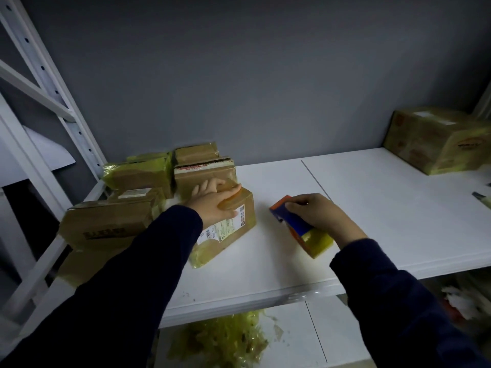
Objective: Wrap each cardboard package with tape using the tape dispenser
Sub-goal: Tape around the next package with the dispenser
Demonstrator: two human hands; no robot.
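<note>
Cardboard package (233, 229) lies flat on white shelf (372, 221), left of centre, label up, near end already under yellowish tape. Just behind it stands another taped package (204, 173), w/ more packages (138, 176) stacked further left.

Step in hand, as we judge it: package being steadied for a further band of tape; no strand runs from dispenser to box.

Left hand (215, 205): palm down on package's far end, fingers spread and fairly straight over far edge, pressing, not clasping.

Right hand (318, 213): fingers curled over tape dispenser (292, 224), blue/orange body, yellow tape roll (317, 241) toward wrist. It sits near package but apart, low at shelf level; we cannot tell whether it rests there.

Next move calls for: dispenser brought across to box, tape end stuck down, then drawn round while left hand holds or turns package
</note>
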